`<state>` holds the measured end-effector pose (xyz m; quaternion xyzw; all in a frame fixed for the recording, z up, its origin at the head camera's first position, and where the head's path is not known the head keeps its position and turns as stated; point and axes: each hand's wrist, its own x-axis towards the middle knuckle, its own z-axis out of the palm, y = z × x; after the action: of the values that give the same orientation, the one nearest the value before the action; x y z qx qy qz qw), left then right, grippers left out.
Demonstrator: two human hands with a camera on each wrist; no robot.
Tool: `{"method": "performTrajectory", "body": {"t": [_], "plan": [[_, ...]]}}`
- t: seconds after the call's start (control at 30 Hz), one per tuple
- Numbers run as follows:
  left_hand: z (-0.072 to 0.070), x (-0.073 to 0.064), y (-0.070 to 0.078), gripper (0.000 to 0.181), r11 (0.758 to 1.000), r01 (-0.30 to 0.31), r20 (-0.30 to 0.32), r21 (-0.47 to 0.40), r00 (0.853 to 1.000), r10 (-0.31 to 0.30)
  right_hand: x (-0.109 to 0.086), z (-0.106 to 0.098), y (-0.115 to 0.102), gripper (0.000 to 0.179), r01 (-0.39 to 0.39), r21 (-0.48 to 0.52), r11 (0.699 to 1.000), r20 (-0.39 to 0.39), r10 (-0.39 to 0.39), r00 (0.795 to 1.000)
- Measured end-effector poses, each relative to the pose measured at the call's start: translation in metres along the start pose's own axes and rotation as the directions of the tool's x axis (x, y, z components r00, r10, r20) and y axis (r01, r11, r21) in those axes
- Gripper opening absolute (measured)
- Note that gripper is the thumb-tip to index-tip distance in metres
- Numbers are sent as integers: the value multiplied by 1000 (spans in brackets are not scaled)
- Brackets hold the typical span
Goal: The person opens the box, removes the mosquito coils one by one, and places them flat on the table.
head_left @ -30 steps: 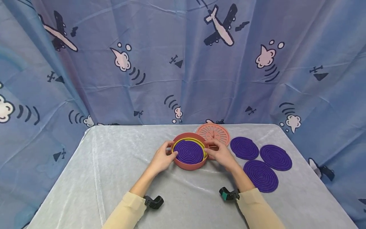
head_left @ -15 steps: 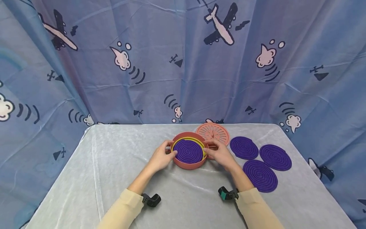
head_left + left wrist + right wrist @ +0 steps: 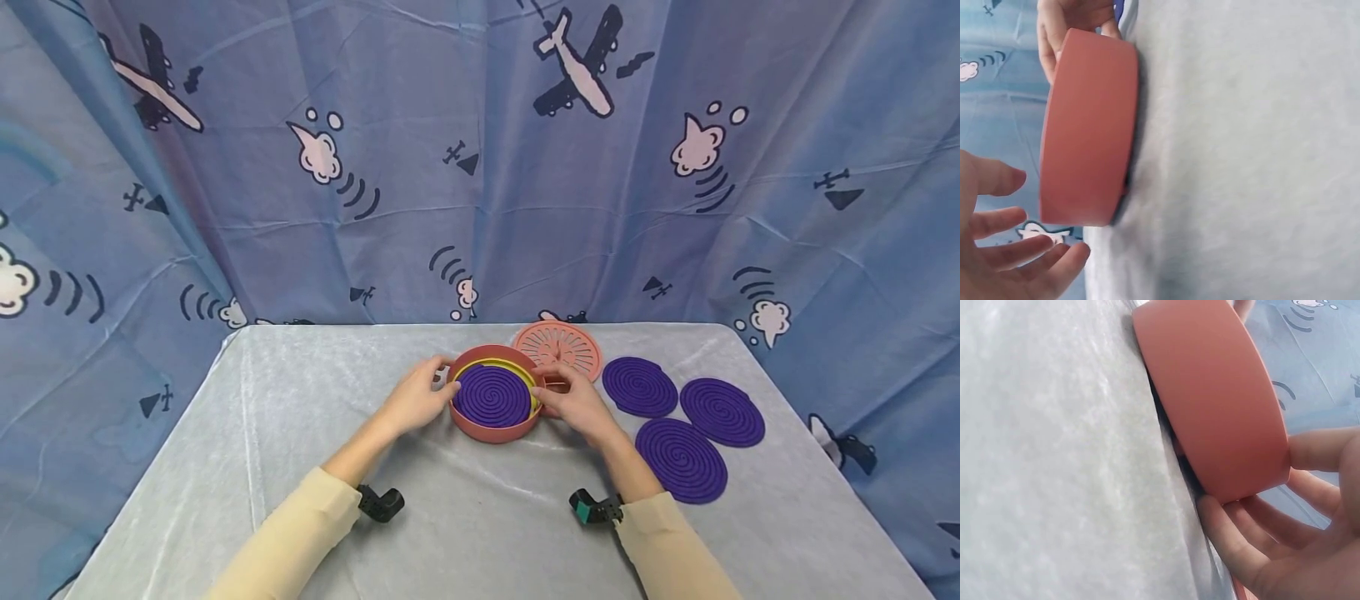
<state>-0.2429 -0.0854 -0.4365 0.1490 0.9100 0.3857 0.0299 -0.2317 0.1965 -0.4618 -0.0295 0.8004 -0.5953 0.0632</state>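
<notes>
Blue plane-print curtain [image 3: 420,75] fills top of frame; grey table [image 3: 480,533] below. Round terracotta box [image 3: 491,434] sits at frame centre. Slotted pink disc [image 3: 558,343] just behind it, upper right of centre. Three purple coiled discs [image 3: 681,460] at right; fourth disc [image 3: 492,397] inside box. Right hand [image 3: 576,404] grips box's right side, thumb on rim. Left hand [image 3: 416,396] near left side, fingers wide, apart from wall.

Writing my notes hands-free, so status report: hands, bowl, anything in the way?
Left hand beside bowl, fingers off it. Right hand gripping bowl. Purple coil inside. Orange disc behind, possibly in the way.
</notes>
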Motion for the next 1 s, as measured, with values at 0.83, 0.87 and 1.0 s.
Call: {"method": "performTrajectory", "body": {"t": [0.83, 0.87, 1.0], "plan": [[20, 41, 37, 28, 979, -203, -71, -10, 977, 202, 2, -1, 2, 40, 23, 2, 1000, 7, -23, 1000], [22, 43, 37, 28, 980, -200, -63, -13, 978, 199, 2, -1, 2, 40, 24, 3, 1000, 7, -24, 1000], [32, 52, 35, 29, 984, -173, -22, -33, 985, 172, 1, 0, 3, 41, 24, 3, 1000, 4, -25, 1000]]}}
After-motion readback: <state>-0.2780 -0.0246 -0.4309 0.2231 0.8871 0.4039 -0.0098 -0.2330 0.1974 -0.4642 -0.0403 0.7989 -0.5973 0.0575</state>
